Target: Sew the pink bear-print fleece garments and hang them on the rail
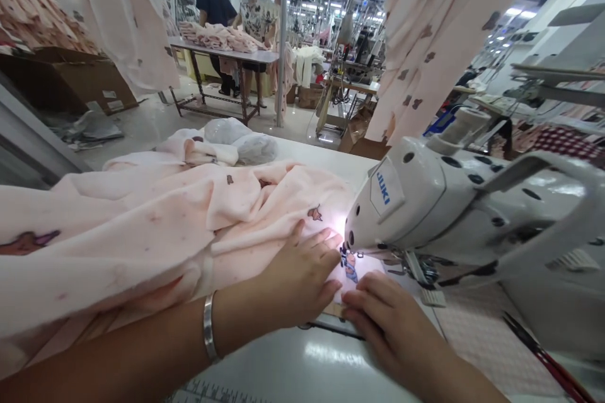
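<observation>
Cloth: we have a soft pale pink fleece cloth [142, 227] in loose, bunched folds, dotted with small brown and mauve printed motifs.

Cloth's place: it spreads across the bench and runs up to the sewing machine, with a small blue and pink printed patch [350, 267] showing just beside the needle area.

Left grip: our left hand [295, 280] lies flat on the cloth with its fingers spread and open, holding nothing closed; a silver bangle [208, 327] circles the wrist.

Right grip: our right hand [392, 327] rests palm-down at the cloth's near edge, open with its fingers together, just beside the left fingertips and grasping nothing.

Bench: the white bench [326, 352] has a printed ruler scale [203, 393] along its near edge. A white bundle in a plastic bag [241, 141] sits beyond the cloth, and pink quilted fabric [482, 340] lies to our right.

Machine: a white JUKI sewing machine [406, 201] stands at right, its light glowing onto the cloth.

Room: pink garments [439, 38] hang on both sides of our view, and a cardboard box [61, 79] stands at left. Two co-workers [212, 6] stand at a far bench [222, 50] stacked with pink cloth, and more sewing stations run back under bright ceiling lights.
</observation>
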### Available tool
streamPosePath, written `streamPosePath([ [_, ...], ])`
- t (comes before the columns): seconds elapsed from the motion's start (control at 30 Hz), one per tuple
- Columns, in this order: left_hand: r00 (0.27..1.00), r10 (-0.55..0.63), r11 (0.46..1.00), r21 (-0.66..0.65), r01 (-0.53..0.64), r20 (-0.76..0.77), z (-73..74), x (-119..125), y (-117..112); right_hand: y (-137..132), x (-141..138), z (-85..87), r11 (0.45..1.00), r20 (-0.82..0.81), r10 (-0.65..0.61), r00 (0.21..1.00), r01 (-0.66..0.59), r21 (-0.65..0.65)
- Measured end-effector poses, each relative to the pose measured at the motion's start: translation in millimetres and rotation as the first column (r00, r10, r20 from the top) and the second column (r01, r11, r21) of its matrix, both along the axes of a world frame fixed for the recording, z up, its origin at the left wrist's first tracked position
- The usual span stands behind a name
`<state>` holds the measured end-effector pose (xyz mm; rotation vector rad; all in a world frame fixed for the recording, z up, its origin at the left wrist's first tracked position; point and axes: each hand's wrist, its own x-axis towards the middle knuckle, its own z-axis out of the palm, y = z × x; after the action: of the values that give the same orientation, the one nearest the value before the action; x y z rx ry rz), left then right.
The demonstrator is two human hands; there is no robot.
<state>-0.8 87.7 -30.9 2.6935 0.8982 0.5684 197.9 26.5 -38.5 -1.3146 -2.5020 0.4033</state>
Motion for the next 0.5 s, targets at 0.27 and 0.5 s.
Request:
streamPosePath([
  [0.27, 0.989, -0.144, 0.982, 0.119, 0.144, -0.008, -0.6, -2.9, 7.0, 1.5, -0.3, 0.4, 0.998, -0.004, -0.002, 1.000, 0.002, 0.064],
  [0.5, 0.976, -0.213, 0.972, 0.112, 0.209, 0.031, -6.0, -0.6, 10.7, 4.3, 0.5, 1.2, 0.991, 0.027, -0.011, 1.000, 0.007, 0.132],
])
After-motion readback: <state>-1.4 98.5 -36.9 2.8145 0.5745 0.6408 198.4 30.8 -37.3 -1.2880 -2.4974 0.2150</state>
